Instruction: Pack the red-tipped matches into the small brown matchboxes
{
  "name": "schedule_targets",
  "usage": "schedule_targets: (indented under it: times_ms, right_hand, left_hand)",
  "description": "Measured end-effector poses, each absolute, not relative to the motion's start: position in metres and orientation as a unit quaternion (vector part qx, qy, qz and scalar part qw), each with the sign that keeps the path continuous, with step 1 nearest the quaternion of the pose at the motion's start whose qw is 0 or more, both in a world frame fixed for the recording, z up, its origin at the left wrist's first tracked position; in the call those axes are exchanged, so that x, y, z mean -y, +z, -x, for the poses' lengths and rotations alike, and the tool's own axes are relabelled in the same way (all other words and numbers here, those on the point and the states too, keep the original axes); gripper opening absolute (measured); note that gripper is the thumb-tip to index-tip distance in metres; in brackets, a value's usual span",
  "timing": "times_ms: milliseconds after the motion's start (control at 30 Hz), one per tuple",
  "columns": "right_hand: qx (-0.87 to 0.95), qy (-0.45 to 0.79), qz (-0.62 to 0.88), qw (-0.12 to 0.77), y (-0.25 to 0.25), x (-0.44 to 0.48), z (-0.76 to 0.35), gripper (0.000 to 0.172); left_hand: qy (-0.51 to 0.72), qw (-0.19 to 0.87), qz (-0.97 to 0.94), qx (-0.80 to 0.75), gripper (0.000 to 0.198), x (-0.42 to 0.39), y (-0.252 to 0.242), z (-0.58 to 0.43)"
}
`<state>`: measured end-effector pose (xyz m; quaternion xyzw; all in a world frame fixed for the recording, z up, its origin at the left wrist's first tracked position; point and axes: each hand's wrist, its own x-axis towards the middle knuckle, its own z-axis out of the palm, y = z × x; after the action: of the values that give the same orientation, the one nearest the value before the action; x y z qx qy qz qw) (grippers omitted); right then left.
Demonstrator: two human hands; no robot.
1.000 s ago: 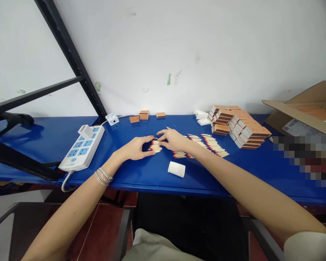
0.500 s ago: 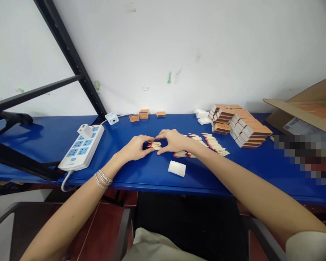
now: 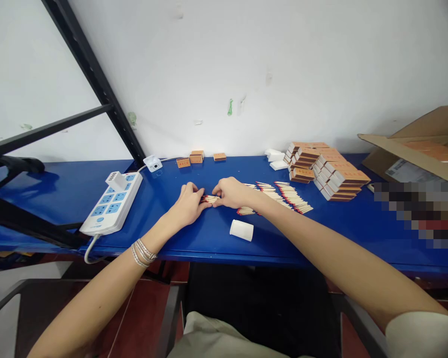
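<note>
A small bunch of red-tipped wooden matches [image 3: 210, 199] lies between my hands on the blue table [image 3: 205, 242]. My left hand [image 3: 187, 204] pinches its left end, and my right hand [image 3: 229, 193] holds its right end. The middle of the bunch shows, and my fingers hide its ends. Just right of my right hand, loose rows of matches [image 3: 280, 197] spread across the tabletop. A white paper cylinder [image 3: 242, 230] lies on its side below them. Several bracelets [image 3: 144, 252] circle my left wrist.
Stacked orange matchboxes [image 3: 332, 171] stand at the back right, beside white pieces [image 3: 278, 160]. Small matchboxes [image 3: 196, 158] sit at the back. A white power strip [image 3: 112, 203] lies left, under a black metal rack [image 3: 91, 84]. An open cardboard box [image 3: 414, 149] stands far right.
Both hands have drawn closer and lower around the bunch of matches, and their fingers now grip its ends. The bunch looks tighter. The view has tipped slightly.
</note>
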<state>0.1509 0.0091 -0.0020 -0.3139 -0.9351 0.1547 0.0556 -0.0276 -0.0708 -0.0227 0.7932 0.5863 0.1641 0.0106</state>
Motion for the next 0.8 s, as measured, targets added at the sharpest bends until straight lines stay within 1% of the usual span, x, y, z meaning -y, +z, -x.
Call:
schedule_targets:
  times_ms: [67,133,233,367,567,667,800]
  right_hand:
    - [0.927,0.155,0.339,0.044,0.001,-0.01,-0.148,0.037]
    - [0.917,0.162,0.363,0.033,0.005,-0.011,-0.144,0.046]
    - [0.909,0.182,0.374,0.029,0.01,-0.011,-0.139,0.051]
    - [0.91,0.208,0.357,0.031,0.011,-0.011,-0.136,0.043]
    - [0.924,0.175,0.337,0.045,0.006,-0.011,-0.133,0.032]
    - [0.918,0.18,0.351,0.045,0.006,-0.009,-0.132,0.03]
    - [0.916,0.188,0.354,0.023,0.01,-0.005,-0.131,0.022]
  left_hand:
    - [0.14,0.014,-0.783,-0.605,0.034,0.069,-0.022,0.028]
    - [0.111,0.04,-0.791,-0.601,0.031,0.066,-0.019,0.029]
    - [0.098,0.049,-0.8,-0.59,0.028,0.062,-0.016,0.029]
    - [0.112,0.043,-0.805,-0.581,0.025,0.058,-0.016,0.031]
    - [0.1,0.049,-0.805,-0.582,0.018,0.058,-0.014,0.031]
    - [0.069,0.038,-0.803,-0.59,0.022,0.059,-0.015,0.027]
    - [-0.011,-0.023,-0.801,-0.598,0.031,0.065,-0.013,0.017]
